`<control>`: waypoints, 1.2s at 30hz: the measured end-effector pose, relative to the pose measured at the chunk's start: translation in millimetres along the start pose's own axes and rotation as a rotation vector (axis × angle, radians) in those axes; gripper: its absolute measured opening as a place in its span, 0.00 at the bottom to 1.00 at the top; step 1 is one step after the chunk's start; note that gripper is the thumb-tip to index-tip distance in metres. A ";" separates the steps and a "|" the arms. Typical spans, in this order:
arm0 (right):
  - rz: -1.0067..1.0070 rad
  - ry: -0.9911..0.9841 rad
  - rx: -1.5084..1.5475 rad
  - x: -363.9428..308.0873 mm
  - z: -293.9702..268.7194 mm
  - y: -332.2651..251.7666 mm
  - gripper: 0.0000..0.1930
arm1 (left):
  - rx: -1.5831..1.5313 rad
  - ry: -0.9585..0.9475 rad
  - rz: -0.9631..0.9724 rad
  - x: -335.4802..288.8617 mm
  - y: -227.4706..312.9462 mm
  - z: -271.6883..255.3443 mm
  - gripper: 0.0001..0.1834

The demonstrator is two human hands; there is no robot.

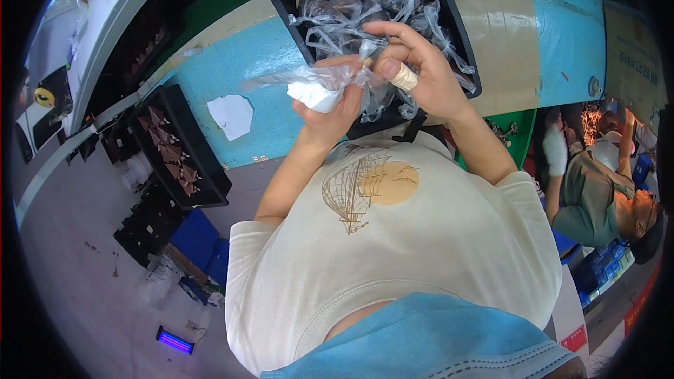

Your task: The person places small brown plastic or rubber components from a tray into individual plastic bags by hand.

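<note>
Over the near part of a black tray (460, 24), both my hands are closed on a clear plastic bag (281, 78). My left hand (335, 114) grips it, with a loose flap of film trailing off to the left. A white, smooth piece (314, 97) lies against that hand's thumb side; whether it is paper or a wrapping is unclear. My right hand (432, 77) pinches the gathered plastic between thumb and forefinger, and a tan strip is wound round its thumb. Several knotted clear bags (351, 7) with dark brown contents fill the tray.
A second black tray (221, 189) with brown pointed pieces (166, 144) stands at the left. White paper (231, 116) lies on the blue tabletop (263, 49). At the right another person (590, 196) sits beside a green surface (519, 137). A violet lamp (175, 340) glows at lower left.
</note>
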State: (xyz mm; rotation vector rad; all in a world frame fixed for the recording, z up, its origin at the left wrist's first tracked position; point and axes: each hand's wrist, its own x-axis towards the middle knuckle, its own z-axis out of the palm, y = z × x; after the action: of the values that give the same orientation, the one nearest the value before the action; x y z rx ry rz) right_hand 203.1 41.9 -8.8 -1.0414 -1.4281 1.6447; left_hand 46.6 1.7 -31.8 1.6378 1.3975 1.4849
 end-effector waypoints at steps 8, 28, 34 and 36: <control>-0.248 0.278 -0.247 38.5 -12.0 15.8 0.04 | 0.000 0.035 -0.101 24.5 -1.7 -1.6 0.04; 0.280 -0.209 -0.014 10.7 4.8 18.1 0.09 | -0.824 -0.004 -0.833 27.7 -4.6 -14.2 0.20; 0.071 0.194 0.071 -2.2 -8.0 18.7 0.06 | -0.798 -0.211 -1.011 19.6 9.6 -17.5 0.23; 0.072 0.268 0.115 -5.8 -15.3 21.1 0.06 | -0.752 -0.220 -1.124 19.2 12.6 -16.5 0.20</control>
State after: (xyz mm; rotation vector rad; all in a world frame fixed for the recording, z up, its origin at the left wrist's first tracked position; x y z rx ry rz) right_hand 219.3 40.2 -30.0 -1.2080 -1.1206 1.5498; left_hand 33.0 10.8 -8.8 0.3625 1.0859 0.8908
